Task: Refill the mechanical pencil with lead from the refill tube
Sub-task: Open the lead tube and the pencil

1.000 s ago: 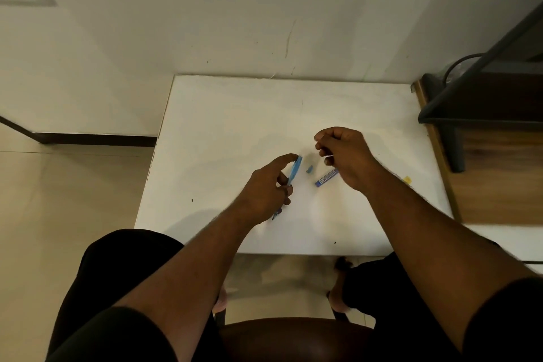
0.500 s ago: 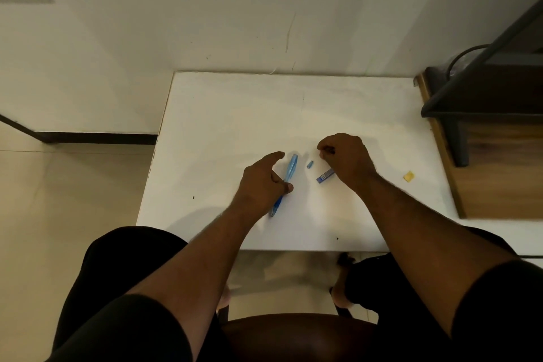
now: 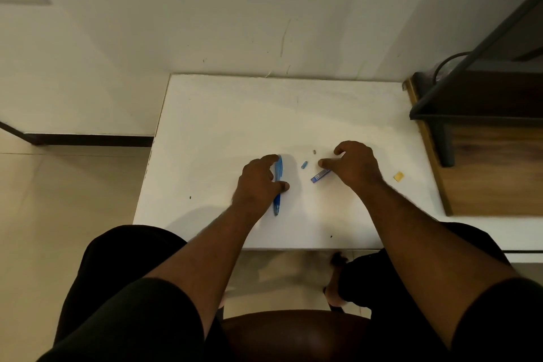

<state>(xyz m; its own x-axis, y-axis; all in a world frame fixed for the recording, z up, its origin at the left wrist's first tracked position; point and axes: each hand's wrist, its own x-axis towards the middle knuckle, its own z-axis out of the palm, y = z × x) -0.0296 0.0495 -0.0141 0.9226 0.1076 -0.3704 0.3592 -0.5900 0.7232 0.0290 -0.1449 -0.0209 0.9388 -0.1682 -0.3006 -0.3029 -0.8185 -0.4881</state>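
My left hand point(image 3: 258, 185) lies on the smooth white table point(image 3: 223, 126), thumb and forefinger pinching the slim blue plastic pencil point(image 3: 277, 185), which lies flat, nearly lengthwise toward me. Right of it: small blue cap point(image 3: 304, 164), tiny grey bit point(image 3: 314, 152). Flat blue lead tube point(image 3: 319, 176) lies angled, partly under my right hand point(image 3: 357, 166), fingers loosely spread above it, gripping nothing. Far right, yellow scrap point(image 3: 398, 176).
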